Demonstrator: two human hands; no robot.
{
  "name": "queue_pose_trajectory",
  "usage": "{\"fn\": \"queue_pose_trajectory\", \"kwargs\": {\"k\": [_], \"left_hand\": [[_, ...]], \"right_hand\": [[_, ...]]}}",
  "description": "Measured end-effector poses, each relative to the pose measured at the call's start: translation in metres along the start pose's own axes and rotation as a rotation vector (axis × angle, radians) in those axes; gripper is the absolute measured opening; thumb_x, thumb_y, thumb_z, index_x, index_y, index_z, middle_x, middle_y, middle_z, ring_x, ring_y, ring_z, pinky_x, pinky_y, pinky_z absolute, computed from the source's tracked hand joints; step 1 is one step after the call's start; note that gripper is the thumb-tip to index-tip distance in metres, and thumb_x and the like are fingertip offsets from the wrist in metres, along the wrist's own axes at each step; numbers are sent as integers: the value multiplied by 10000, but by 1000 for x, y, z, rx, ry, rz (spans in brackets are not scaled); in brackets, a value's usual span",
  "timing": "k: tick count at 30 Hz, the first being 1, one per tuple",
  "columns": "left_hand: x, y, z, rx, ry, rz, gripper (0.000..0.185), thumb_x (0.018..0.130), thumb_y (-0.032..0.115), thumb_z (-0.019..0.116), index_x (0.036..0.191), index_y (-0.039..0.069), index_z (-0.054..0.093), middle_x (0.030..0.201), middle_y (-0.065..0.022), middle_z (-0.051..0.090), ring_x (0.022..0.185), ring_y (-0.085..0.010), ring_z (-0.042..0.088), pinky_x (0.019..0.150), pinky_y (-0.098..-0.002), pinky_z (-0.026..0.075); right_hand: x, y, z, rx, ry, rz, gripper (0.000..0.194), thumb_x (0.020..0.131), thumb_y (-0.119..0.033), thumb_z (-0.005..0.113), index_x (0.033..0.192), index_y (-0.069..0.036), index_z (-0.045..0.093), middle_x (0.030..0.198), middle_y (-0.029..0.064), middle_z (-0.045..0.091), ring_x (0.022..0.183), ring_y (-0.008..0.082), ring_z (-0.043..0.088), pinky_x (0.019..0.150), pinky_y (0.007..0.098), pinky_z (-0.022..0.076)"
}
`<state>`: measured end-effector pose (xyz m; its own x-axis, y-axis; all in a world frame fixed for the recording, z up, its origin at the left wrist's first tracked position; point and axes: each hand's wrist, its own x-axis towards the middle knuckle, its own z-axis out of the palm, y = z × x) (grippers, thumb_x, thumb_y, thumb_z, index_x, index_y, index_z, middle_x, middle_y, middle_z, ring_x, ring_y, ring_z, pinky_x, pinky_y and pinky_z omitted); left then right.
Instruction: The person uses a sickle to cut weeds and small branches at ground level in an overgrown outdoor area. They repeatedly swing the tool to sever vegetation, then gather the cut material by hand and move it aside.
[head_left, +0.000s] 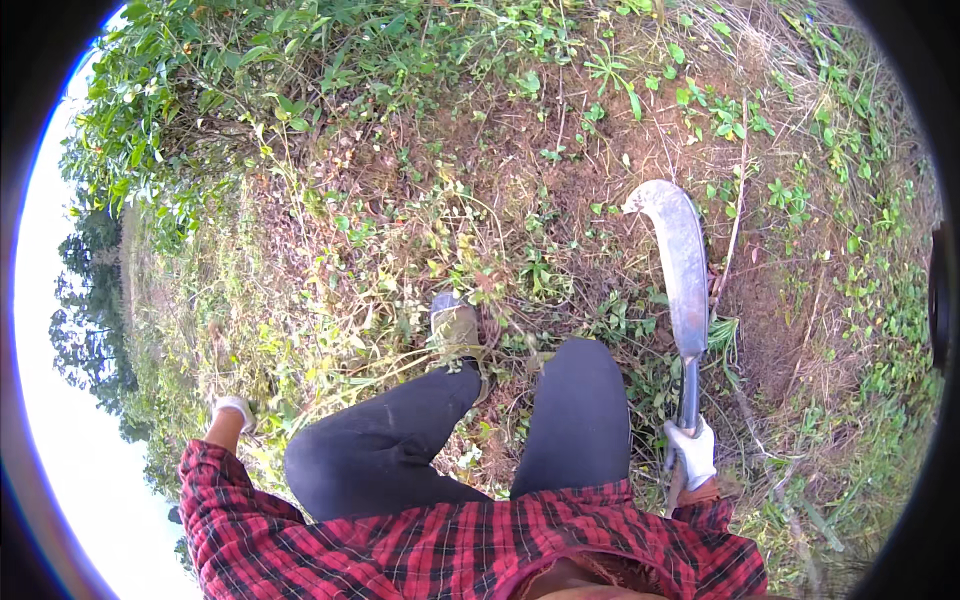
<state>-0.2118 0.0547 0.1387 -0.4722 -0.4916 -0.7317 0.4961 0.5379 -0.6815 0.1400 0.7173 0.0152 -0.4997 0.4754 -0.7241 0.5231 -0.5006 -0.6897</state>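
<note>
My right hand (691, 454), in a white glove, grips the dark handle of a billhook (679, 262). Its broad, worn steel blade points away from me, and the hooked tip curves to the left over bare soil. Out to the left, my left hand (234, 410), also in a pale glove, is in among the weeds (300, 375). Its fingers are mostly hidden, so whether they hold any stems cannot be made out. Long green stems (390, 373) trail from near that hand towards my boot (454, 322).
A dense leafy bush (180, 97) grows at the upper left. Reddish soil (600, 157) with dry stalks and low plants spreads ahead. A thin woody stick (739, 187) stands beside the blade. My bent knees (585, 405) lie between my hands. Trees (94, 300) show far left.
</note>
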Motion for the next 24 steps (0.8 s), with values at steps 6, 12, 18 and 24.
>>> {"fn": "queue_pose_trajectory", "kwargs": {"k": [6, 12, 18, 24], "left_hand": [[-26, 93, -108, -821, 545, 235, 580, 821, 536, 516, 1217, 112, 533, 1027, -183, 638, 936, -330, 613, 818, -389, 482], [-102, 194, -297, -854, 1017, 862, 534, 866, 441, 512, 1283, 115, 441, 1052, -174, 625, 937, -345, 606, 810, -397, 478], [-157, 205, -383, -519, 1388, 886, 690, 857, 420, 526, 1406, 95, 263, 1289, -184, 461, 1048, -332, 536, 883, -402, 430], [-206, 280, -464, 24, 1919, 1146, 697, 738, 191, 617, 1370, 123, 331, 1339, -138, 413, 1227, -319, 406, 1058, -485, 277]], "right_hand": [[74, -183, 80, -20, -21, -251, 249, 811, -108, 647, 988, -17, 498, 613, 10, 510, 348, 102, 454, 300, 247, 397], [135, -360, 116, 154, -294, -599, 304, 875, -193, 610, 1119, -64, 482, 743, 18, 550, 607, 99, 549, 525, 243, 495], [147, -265, 155, 275, -572, -215, 152, 852, -139, 631, 905, -107, 492, 635, -16, 491, 468, 79, 451, 397, 230, 376], [97, -175, 167, -137, -367, -46, 292, 834, -155, 638, 990, -46, 416, 663, 43, 533, 467, 123, 543, 417, 261, 471]]}}
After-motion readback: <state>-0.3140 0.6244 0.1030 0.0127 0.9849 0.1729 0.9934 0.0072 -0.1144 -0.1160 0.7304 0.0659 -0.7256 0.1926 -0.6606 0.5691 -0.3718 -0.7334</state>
